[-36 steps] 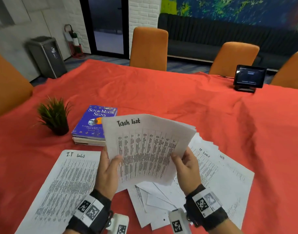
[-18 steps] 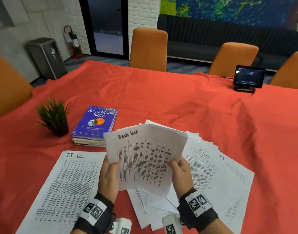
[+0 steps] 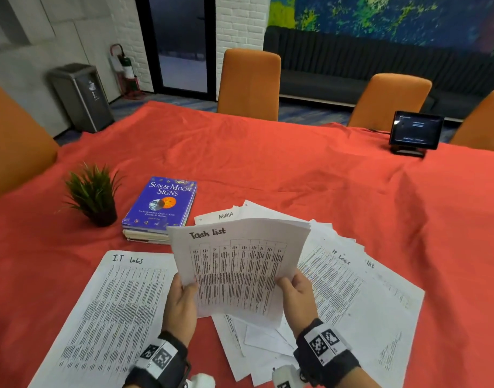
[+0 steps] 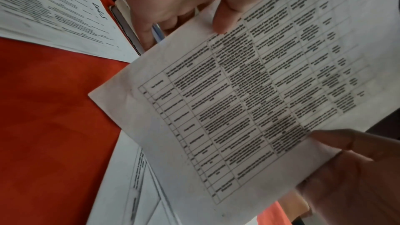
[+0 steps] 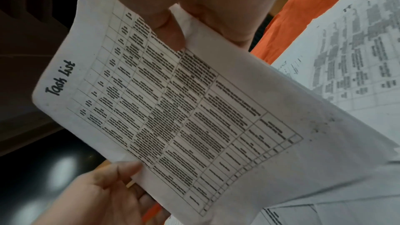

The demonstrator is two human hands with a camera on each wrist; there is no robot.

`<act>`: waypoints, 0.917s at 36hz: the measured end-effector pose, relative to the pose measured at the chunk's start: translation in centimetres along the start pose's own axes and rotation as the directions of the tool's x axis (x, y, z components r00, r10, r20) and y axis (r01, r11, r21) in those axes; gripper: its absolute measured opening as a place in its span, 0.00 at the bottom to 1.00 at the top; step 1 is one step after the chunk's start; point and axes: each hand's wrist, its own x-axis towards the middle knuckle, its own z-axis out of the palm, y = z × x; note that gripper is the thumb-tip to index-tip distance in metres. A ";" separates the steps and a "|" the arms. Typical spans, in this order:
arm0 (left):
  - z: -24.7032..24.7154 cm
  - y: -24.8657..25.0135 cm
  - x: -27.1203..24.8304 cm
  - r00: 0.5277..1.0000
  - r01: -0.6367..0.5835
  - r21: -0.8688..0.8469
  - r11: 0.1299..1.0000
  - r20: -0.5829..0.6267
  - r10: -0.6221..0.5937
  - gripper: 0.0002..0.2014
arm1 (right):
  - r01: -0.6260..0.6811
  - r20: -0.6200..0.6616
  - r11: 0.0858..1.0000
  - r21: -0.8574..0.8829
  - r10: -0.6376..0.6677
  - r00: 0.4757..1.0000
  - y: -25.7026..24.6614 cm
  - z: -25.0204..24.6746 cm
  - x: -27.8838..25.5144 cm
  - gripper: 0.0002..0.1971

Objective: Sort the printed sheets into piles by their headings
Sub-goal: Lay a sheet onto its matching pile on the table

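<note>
Now two hands [image 3: 181, 306] [image 3: 297, 299], one Task List sheet [image 3: 237, 264]

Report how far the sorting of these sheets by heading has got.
Done: one pile headed I.T Logs lies at the left on the red cloth.
In hand: the left hand and right hand hold up a Task List sheet, not yet placed.
Left: the fanned heap beneath, where Admin and IT Logs headings still mix.
</note>
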 end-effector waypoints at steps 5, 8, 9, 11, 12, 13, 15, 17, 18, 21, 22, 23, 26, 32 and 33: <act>-1.5 0.5 1.3 0.995 -0.068 0.134 0.989 -0.070 0.078 0.14 | 0.052 0.024 0.997 -0.052 -0.051 0.998 -1.1 1.0 0.5 0.13; -3.4 0.8 2.5 0.990 -0.078 0.208 0.975 -0.103 0.101 0.07 | 0.035 0.076 0.991 -0.130 -0.026 0.997 -1.3 2.3 0.9 0.12; -4.1 1.0 2.8 0.990 -0.055 0.232 0.971 -0.114 0.083 0.07 | 0.030 0.102 0.986 -0.166 -0.013 0.995 -1.2 2.8 1.1 0.11; -5.5 1.2 3.3 0.989 -0.021 0.277 0.961 -0.136 0.061 0.07 | 0.021 0.154 0.974 -0.226 0.015 0.988 -0.9 4.0 1.3 0.09; -6.3 1.3 3.4 0.987 -0.024 0.299 0.954 -0.147 0.070 0.06 | 0.010 0.175 0.969 -0.248 0.035 0.984 -0.7 4.6 1.4 0.09; -7.1 1.4 3.7 0.984 -0.021 0.334 0.942 -0.159 0.079 0.06 | -0.004 0.190 0.961 -0.275 0.058 0.980 -0.5 5.3 1.4 0.08; -8.8 1.0 4.2 0.979 0.008 0.375 0.927 -0.192 0.069 0.06 | -0.041 0.222 0.950 -0.309 0.114 0.968 -0.1 6.8 1.5 0.10; -10.7 0.3 4.7 0.971 0.056 0.423 0.904 -0.234 0.050 0.07 | -0.073 0.270 0.938 -0.339 0.171 0.947 0.4 8.5 1.4 0.11; -11.7 0.0 4.9 0.968 0.076 0.453 0.888 -0.249 0.044 0.07 | -0.088 0.288 0.927 -0.364 0.201 0.936 0.7 9.4 1.3 0.11; -14.5 -0.8 5.3 0.959 0.150 0.523 0.839 -0.284 0.006 0.07 | -0.139 0.311 0.892 -0.431 0.291 0.905 1.6 12.2 1.2 0.10; -15.5 -1.1 5.4 0.955 0.176 0.539 0.824 -0.296 -0.011 0.08 | -0.142 0.319 0.877 -0.459 0.312 0.895 2.0 13.1 1.1 0.09; -16.3 -1.4 5.5 0.951 0.207 0.551 0.809 -0.309 -0.033 0.08 | -0.145 0.325 0.859 -0.491 0.334 0.885 2.4 14.0 1.1 0.09; -18.8 -2.4 5.9 0.933 0.282 0.546 0.789 -0.349 -0.092 0.10 | -0.182 0.340 0.810 -0.558 0.423 0.840 3.1 16.6 1.0 0.14; -22.6 -3.7 6.4 0.923 0.334 0.587 0.738 -0.362 -0.130 0.12 | -0.237 0.358 0.732 -0.639 0.555 0.751 4.6 20.4 0.7 0.14; -22.9 -3.8 6.5 0.921 0.341 0.582 0.738 -0.363 -0.140 0.12 | -0.251 0.344 0.719 -0.648 0.571 0.746 4.7 20.9 0.7 0.14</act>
